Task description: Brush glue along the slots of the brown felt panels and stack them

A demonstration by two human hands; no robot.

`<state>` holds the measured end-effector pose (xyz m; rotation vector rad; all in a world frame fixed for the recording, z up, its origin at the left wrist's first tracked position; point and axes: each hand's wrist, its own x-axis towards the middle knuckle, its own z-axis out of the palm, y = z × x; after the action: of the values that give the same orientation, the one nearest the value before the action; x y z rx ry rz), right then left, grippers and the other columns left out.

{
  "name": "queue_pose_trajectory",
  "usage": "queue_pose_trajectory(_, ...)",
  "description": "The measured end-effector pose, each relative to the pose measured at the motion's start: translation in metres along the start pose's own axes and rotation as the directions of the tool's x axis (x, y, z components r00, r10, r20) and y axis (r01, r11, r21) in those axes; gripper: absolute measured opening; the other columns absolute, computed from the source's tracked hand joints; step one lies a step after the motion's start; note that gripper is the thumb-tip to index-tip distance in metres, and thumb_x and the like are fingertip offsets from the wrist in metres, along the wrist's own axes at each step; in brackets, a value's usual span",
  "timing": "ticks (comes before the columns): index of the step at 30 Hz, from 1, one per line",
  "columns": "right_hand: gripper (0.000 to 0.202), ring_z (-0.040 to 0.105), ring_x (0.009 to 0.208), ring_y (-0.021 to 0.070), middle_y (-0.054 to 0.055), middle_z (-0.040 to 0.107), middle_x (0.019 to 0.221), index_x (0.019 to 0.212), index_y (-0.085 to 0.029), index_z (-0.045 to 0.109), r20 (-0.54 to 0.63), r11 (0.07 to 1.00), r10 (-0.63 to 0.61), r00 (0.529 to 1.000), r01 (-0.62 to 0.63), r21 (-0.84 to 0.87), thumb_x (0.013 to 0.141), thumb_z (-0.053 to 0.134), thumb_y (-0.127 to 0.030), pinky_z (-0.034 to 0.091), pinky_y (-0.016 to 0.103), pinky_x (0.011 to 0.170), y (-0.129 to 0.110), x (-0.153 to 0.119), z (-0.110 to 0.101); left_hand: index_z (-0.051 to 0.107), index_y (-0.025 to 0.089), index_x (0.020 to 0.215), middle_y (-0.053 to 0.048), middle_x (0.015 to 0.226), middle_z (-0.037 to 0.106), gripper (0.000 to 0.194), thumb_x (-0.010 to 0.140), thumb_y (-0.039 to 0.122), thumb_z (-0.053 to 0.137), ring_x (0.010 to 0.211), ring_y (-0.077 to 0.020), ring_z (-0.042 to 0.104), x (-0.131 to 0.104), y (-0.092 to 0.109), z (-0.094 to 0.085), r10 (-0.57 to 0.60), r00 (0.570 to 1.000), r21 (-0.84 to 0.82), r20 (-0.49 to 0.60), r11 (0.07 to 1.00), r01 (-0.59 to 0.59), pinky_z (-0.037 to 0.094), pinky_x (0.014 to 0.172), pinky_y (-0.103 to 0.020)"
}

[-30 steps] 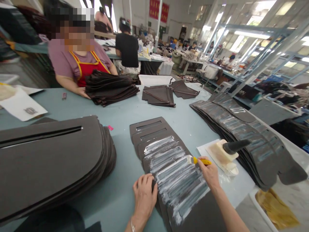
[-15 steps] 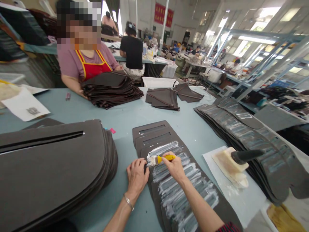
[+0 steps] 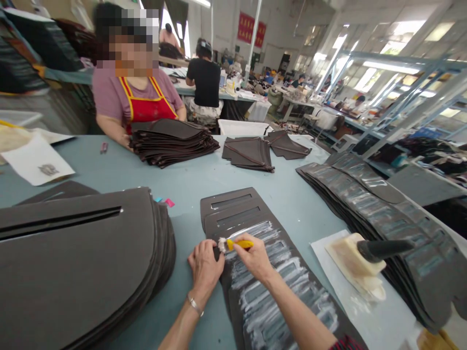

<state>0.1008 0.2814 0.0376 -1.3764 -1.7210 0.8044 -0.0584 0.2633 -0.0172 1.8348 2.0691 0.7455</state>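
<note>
My right hand (image 3: pixel 254 256) grips a small brush (image 3: pixel 239 244) by its yellow handle. Its whitish bristles touch the left edge of the top dark panel (image 3: pixel 239 296), where white paste lies in streaks around the slots. At that same edge, my left hand (image 3: pixel 205 262) is closed with a bit of the panel's dark edge between thumb and fingers. More slotted panels lie fanned out beneath, their far ends showing bare. To the right, a cream-coloured tub (image 3: pixel 350 253) with a thick black handle (image 3: pixel 385 249) rests on a white sheet (image 3: pixel 330 238).
A tall stack of dark rounded panels (image 3: pixel 83 262) fills the left side. Paste-streaked panels (image 3: pixel 386 209) lie at the right. Across the table, a person in a red apron (image 3: pixel 148 107) is behind a pile of dark pieces (image 3: pixel 171 141). Folded dark pieces (image 3: pixel 248 153) lie beside it.
The brush in my right hand has moved left to the panel's edge. My left hand still holds that edge. The view has shifted slightly.
</note>
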Motion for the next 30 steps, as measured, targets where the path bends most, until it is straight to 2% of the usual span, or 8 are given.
queue_pose_trajectory(2,0.019,0.056,0.067,0.0132,0.001,0.065,0.076,0.081,-0.019,0.066,-0.014,0.999,0.033,0.999,-0.033,-0.005,0.08,0.055,-0.034,0.043,0.022,0.064,0.012,0.007,-0.004,0.054,0.022,0.094,-0.004,0.098,0.059,0.017,0.078,0.026,0.053,0.1,-0.0239,0.051,0.001,-0.001,0.0,0.026,1.0,0.043,0.016,0.999,-0.026,0.034,0.085,-0.039)
queue_pose_trajectory(4,0.021,0.054,0.063,0.0135,0.001,0.064,0.071,0.078,-0.018,0.066,-0.135,0.992,0.105,0.985,-0.113,-0.058,0.078,0.055,-0.037,0.042,0.023,0.061,0.034,0.016,-0.032,0.053,0.022,0.094,-0.004,0.099,0.059,0.016,0.078,0.026,0.052,0.101,-0.0241,0.051,0.001,-0.002,0.0,0.041,0.999,0.06,0.019,0.997,-0.042,0.034,0.085,-0.038)
queue_pose_trajectory(8,0.027,0.051,0.057,0.0139,0.0,0.06,0.063,0.073,-0.018,0.065,-0.44,0.929,0.154,0.885,-0.281,-0.24,0.075,0.053,-0.043,0.039,0.024,0.058,0.067,0.031,-0.094,0.053,0.022,0.094,-0.004,0.099,0.059,0.016,0.079,0.025,0.05,0.102,-0.0243,0.05,0.0,-0.001,0.0,0.038,0.999,0.069,0.009,0.997,-0.039,0.033,0.086,-0.039)
queue_pose_trajectory(11,0.03,0.049,0.055,0.013,0.0,0.059,0.061,0.075,-0.019,0.065,-0.401,0.915,0.088,0.912,-0.233,-0.33,0.078,0.05,-0.044,0.037,0.024,0.057,0.071,0.032,-0.104,0.053,0.022,0.094,-0.004,0.099,0.06,0.016,0.078,0.024,0.051,0.102,-0.0244,0.05,-0.001,-0.001,0.002,0.034,0.999,0.067,0.004,0.997,-0.035,0.033,0.086,-0.039)
queue_pose_trajectory(16,0.033,0.048,0.051,0.0132,0.0,0.057,0.057,0.079,-0.019,0.066,-0.387,0.904,0.144,0.911,-0.279,-0.322,0.079,0.051,-0.049,0.037,0.024,0.055,0.069,0.029,-0.096,0.054,0.023,0.093,-0.004,0.101,0.061,0.015,0.079,0.024,0.052,0.104,-0.0243,0.05,0.001,-0.007,0.004,0.033,0.999,0.017,0.001,0.999,-0.033,0.034,0.088,-0.04)
queue_pose_trajectory(21,0.038,0.053,0.057,0.0144,0.001,0.061,0.064,0.085,-0.019,0.068,-0.281,0.963,0.184,0.942,-0.23,-0.142,0.078,0.055,-0.053,0.04,0.024,0.056,0.047,0.036,-0.085,0.056,0.024,0.097,-0.004,0.104,0.062,0.016,0.085,0.025,0.046,0.104,-0.0221,0.052,0.005,-0.013,0.003,-0.002,0.998,-0.117,-0.063,0.993,-0.005,0.037,0.087,-0.038)
queue_pose_trajectory(26,0.029,0.054,0.067,0.0144,0.002,0.063,0.074,0.079,-0.018,0.066,-0.187,0.989,0.148,0.971,-0.15,0.005,0.078,0.056,-0.045,0.04,0.023,0.061,0.008,0.041,-0.021,0.058,0.024,0.107,-0.005,0.116,0.061,0.024,0.088,0.024,0.044,0.114,-0.0221,0.049,0.007,-0.012,0.005,0.149,0.987,-0.041,-0.066,0.988,-0.152,0.033,0.096,-0.04)
queue_pose_trajectory(30,0.023,0.05,0.06,0.0124,0.001,0.063,0.073,0.082,-0.018,0.066,-0.032,0.989,0.139,0.99,-0.136,0.063,0.077,0.054,-0.037,0.039,0.022,0.057,0.008,0.046,0.016,0.059,0.024,0.109,-0.006,0.118,0.062,0.027,0.089,0.021,0.042,0.116,-0.0225,0.049,0.005,-0.014,0.008,0.2,0.978,0.048,-0.056,0.979,-0.197,0.031,0.098,-0.043)
